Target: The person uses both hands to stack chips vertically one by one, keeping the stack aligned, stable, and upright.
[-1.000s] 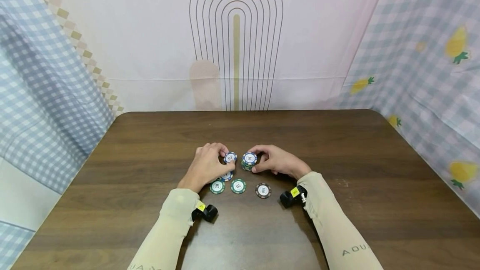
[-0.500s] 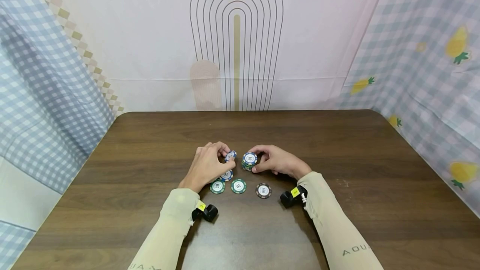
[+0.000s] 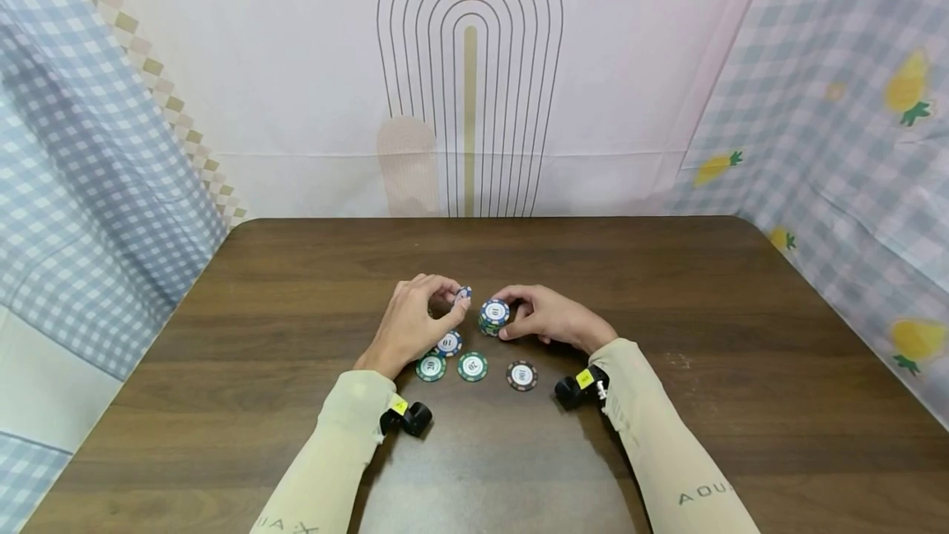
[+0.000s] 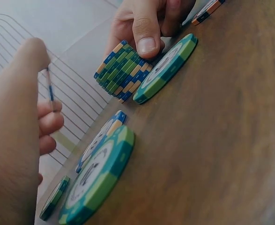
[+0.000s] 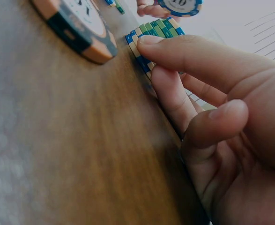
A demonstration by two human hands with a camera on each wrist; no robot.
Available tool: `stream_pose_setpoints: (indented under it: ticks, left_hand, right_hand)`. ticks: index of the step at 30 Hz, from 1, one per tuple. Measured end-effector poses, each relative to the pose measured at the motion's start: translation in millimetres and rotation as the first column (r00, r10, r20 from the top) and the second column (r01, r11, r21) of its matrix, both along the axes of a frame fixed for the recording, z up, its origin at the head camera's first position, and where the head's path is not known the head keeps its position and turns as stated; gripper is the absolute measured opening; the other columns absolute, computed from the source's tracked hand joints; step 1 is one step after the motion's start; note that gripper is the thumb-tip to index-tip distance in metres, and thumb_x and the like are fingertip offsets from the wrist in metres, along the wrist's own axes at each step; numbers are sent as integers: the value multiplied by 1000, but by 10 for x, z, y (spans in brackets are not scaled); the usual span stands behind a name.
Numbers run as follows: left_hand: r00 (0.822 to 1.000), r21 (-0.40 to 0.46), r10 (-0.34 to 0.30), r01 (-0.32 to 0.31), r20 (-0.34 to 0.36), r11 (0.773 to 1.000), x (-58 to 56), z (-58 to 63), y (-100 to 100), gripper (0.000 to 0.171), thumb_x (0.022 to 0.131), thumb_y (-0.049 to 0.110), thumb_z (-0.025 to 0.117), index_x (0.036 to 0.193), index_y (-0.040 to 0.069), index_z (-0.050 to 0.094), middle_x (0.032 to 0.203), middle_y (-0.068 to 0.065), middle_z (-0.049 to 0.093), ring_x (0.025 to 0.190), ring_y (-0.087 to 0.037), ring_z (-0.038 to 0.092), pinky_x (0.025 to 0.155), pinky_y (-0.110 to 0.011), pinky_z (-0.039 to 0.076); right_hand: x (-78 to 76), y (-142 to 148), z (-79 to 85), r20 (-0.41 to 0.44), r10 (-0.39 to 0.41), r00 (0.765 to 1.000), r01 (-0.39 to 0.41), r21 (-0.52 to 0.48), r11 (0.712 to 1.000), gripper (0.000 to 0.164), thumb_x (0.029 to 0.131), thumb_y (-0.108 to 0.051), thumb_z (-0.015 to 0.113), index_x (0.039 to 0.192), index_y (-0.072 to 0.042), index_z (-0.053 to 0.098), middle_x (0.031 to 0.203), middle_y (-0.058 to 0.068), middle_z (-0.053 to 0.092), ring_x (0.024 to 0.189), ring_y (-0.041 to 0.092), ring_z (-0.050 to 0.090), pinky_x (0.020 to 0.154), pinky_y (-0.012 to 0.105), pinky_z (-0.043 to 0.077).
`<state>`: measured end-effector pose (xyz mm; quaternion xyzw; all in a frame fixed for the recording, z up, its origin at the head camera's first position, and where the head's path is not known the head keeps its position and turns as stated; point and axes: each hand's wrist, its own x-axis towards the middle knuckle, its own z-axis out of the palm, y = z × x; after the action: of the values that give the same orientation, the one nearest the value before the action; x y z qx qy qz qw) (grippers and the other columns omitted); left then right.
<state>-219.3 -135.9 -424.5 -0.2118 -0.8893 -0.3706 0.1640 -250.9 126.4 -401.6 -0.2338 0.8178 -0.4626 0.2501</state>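
My left hand (image 3: 409,321) pinches a blue-and-white poker chip (image 3: 463,293) between thumb and fingers. That chip is tilted, raised off the table, and appears nearly edge-on in the left wrist view. To its right, my right hand (image 3: 554,318) grips a stack of poker chips (image 3: 494,316) between thumb and fingers. The stack stands on the table, with a blue chip marked 10 on top and green and blue edges (image 4: 123,70) below. A small gap separates the held chip from the stack. Below the left hand lies a blue chip (image 3: 448,344), touching or close to a green chip (image 3: 431,367).
Another green chip (image 3: 472,366) and a dark chip marked 100 (image 3: 522,375) lie flat nearer the front. One more green-edged chip (image 4: 54,198) shows beside the left hand in the left wrist view. Patterned cloth (image 3: 319,89) hangs behind the brown table (image 3: 741,369).
The left hand has moved slightly up and away, lifting its chip and tilting it from face-up to nearly edge-on. The right hand and stack stay in place.
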Motion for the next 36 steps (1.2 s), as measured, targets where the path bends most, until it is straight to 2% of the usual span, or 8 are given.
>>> stream_pose_setpoints:
  ticks: [5, 11, 17, 25, 33, 36]
  left_hand:
    - [997, 13, -63, 64, -36, 998, 11, 13, -5, 21, 95, 30, 76, 110, 14, 77, 96, 5, 72, 94, -14, 62, 97, -45, 42]
    - [994, -6, -90, 90, -60, 996, 8, 4, -2, 26, 91, 24, 72, 115, 16, 75, 106, 4, 72, 97, -15, 60, 94, -45, 44]
    - [989, -35, -123, 121, -82, 992, 18, 7, 26, 29, 91, 26, 70, 119, 17, 73, 109, 5, 68, 99, -15, 59, 92, -42, 43]
    - [983, -38, -151, 148, -100, 988, 36, 17, 93, 31, 93, 29, 77, 120, 15, 75, 112, 3, 69, 108, -18, 62, 97, -44, 45]
    - [983, -2, -157, 158, -98, 987, 51, -3, 181, 33, 90, 29, 84, 118, 13, 76, 110, 3, 69, 105, -16, 61, 98, -45, 46]
    - [983, -15, -167, 166, -81, 986, 62, 12, 225, 33, 90, 30, 85, 117, 14, 76, 107, 4, 69, 103, -15, 60, 96, -43, 46]
  right_hand:
    - [3, -2, -1, 7, -1, 1000, 1, 2, 1000, 50, 92, -13, 82, 138, -6, 64, 79, 1, 68, 54, 10, 46, 45, 23, 37]
    - [-9, 8, -15, 9, -12, 1000, 12, 10, 1000, 50, 92, -13, 83, 138, -8, 64, 81, 1, 69, 54, 11, 47, 45, 23, 38]
    - [-13, 9, -23, 9, -9, 1000, 9, 11, 1000, 50, 92, -14, 82, 138, -8, 64, 79, 1, 69, 53, 10, 46, 45, 23, 38]
    - [-7, 1, -11, 3, -12, 1000, 12, 17, 1000, 49, 92, -15, 82, 138, -9, 64, 78, 1, 68, 53, 10, 46, 45, 23, 38]
    - [2, -3, -16, 12, -12, 1000, 12, 2, 1000, 50, 92, -15, 83, 138, -10, 65, 78, 1, 69, 53, 11, 47, 44, 24, 38]
    - [2, -1, -10, -2, -10, 1000, 10, 7, 1000, 49, 92, -15, 82, 137, -12, 65, 77, 1, 68, 53, 11, 47, 45, 24, 39]
